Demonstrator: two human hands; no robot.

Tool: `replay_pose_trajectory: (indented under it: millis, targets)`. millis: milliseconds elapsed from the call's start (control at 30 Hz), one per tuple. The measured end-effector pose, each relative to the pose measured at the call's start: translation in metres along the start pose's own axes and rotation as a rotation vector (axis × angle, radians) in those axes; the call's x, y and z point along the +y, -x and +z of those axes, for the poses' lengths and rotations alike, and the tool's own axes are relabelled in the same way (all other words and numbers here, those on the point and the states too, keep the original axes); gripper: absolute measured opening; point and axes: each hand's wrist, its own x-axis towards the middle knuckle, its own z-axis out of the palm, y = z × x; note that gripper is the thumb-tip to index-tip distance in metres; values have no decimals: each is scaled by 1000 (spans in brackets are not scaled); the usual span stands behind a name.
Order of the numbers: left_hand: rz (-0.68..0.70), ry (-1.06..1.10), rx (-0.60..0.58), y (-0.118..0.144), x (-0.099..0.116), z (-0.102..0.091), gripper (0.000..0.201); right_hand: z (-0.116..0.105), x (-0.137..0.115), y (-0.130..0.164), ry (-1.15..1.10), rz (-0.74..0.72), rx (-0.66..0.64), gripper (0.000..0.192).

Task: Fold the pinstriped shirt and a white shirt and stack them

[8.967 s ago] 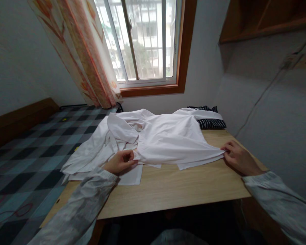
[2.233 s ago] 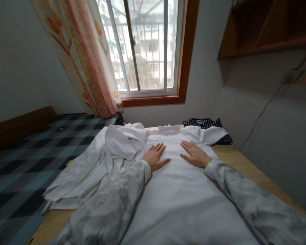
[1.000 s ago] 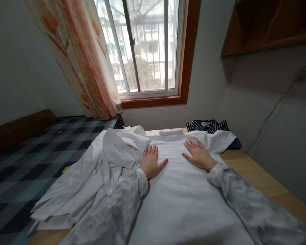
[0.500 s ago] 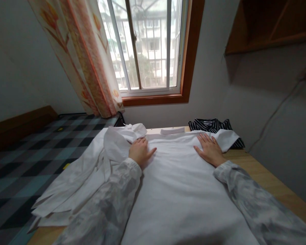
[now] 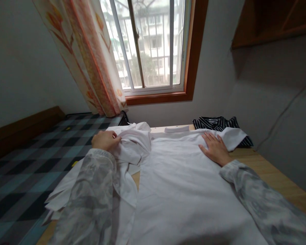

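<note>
Under your right hand (image 5: 215, 149) lies the white shirt (image 5: 183, 183), spread flat over the wooden table (image 5: 272, 178); your fingers (image 5: 209, 137) are stretched out and slightly apart, palm pressing the cloth near the shoulder. Just past those fingertips the shirt's right sleeve (image 5: 233, 136) rests on a striped garment (image 5: 218, 122). Your left hand (image 5: 105, 140) is curled shut on the bunched left sleeve (image 5: 132, 144), fingers together and pinching a fold of it, lifted a little off the table. Between your two hands, at the far edge, sits the shirt's collar (image 5: 177, 129). Beyond your left fingers hangs a flowered curtain (image 5: 89, 58) beside the window (image 5: 153, 44); left of them lies a checked bedcover (image 5: 28, 160).
</note>
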Motion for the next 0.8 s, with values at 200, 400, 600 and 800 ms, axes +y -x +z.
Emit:
replay_pose_trajectory:
  millis: [200, 400, 600, 800]
  targets:
    - [-17, 91, 18, 1, 9, -8, 33, -2, 0, 1, 4, -13, 7, 65]
    - [58, 679, 85, 15, 33, -27, 25, -2, -1, 1, -1, -12, 12, 64]
    - [430, 1279, -278, 60, 102, -20, 50, -3, -1, 0, -15, -9, 6, 63]
    - [869, 1214, -589, 65, 132, 15, 49, -7, -4, 0, -82, -24, 46, 59]
